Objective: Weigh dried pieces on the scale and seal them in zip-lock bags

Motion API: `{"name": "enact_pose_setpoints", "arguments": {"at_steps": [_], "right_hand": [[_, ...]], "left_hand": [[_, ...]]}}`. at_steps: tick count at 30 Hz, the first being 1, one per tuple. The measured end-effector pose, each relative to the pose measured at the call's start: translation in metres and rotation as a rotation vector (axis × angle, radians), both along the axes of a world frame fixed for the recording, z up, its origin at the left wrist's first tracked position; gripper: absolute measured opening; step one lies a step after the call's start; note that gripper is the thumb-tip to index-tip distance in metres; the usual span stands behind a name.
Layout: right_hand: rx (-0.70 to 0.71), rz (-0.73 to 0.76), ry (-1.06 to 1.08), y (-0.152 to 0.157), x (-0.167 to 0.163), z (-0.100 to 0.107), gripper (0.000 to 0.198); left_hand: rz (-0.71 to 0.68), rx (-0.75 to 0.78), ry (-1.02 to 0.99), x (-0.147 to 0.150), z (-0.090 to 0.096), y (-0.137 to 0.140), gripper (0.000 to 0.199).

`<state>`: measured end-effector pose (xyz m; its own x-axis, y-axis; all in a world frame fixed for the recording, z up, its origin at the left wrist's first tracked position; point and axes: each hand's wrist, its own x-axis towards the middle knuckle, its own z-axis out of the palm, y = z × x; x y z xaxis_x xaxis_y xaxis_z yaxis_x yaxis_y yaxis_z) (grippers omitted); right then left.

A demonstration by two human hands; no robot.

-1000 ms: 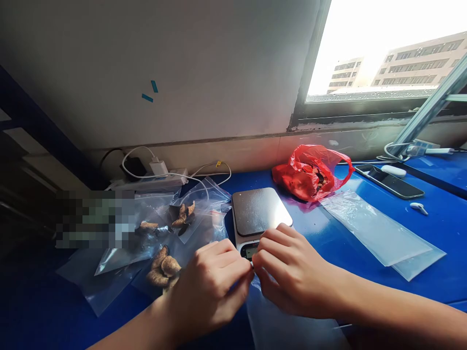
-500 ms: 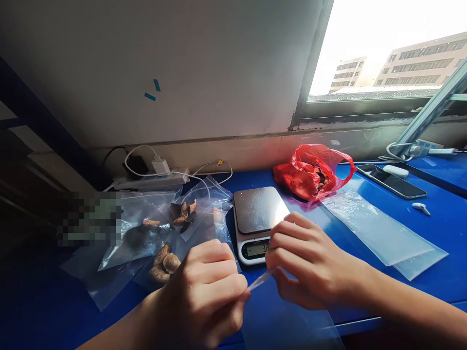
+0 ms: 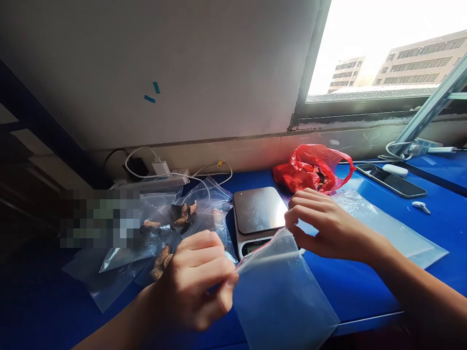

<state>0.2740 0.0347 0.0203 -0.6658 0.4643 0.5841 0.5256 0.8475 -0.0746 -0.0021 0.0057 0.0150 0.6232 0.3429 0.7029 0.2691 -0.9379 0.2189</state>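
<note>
L hand & R hand pinch clear bag by top edge, apparently unfilled; brown pcs at left look bagged, far red bag prob. holds more.

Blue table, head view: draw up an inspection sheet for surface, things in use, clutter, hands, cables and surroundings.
Surface: blue table, glossy at right, shadowed at left.
Things in use: zip bag with a red line along its top edge; scale beyond it, display partly covered.
Clutter: brown, mushroom-like pieces among clear bags at left; red plastic bag, phone, earbud and flat bag at right.
Hands: left hand and right hand pinch opposite ends of the zip bag's edge.
Cables: white cable looping from a charger; more near the metal post.
Surroundings: wall behind; window at right, buildings outside.
</note>
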Motion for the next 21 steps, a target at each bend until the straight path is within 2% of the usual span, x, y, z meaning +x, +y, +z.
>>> {"name": "enact_pose_setpoints", "arguments": {"at_steps": [3,6,9,11,13,16,19,21], "right_hand": [[-0.004,-0.062,0.07,0.01,0.015,-0.001,0.014],[-0.064,-0.139,0.247,0.014,0.026,0.001,0.013],[-0.188,-0.09,0.338,0.003,0.021,0.002,0.007],[-0.3,0.022,0.3,-0.007,0.011,0.001,0.012],[-0.352,0.082,0.254,-0.016,0.0,-0.001,0.014],[-0.346,0.027,0.236,-0.019,-0.009,-0.005,0.01],[-0.317,-0.003,0.201,-0.015,-0.011,-0.004,0.004],[-0.301,0.003,0.174,-0.013,-0.008,-0.001,0.008]], "left_hand": [[0.022,-0.026,-0.008,-0.003,0.01,-0.002,0.018],[0.054,0.026,-0.041,-0.006,0.017,0.0,0.019],[0.118,0.03,-0.068,-0.008,0.012,0.006,0.018],[0.147,-0.039,-0.074,-0.008,0.004,0.009,0.017],[0.154,-0.112,-0.071,-0.009,-0.002,0.01,0.016],[0.149,-0.164,-0.07,-0.009,-0.005,0.009,0.016],[0.117,-0.141,-0.082,-0.008,-0.003,0.007,0.014],[0.085,-0.132,-0.07,-0.006,-0.003,0.006,0.013]]}}
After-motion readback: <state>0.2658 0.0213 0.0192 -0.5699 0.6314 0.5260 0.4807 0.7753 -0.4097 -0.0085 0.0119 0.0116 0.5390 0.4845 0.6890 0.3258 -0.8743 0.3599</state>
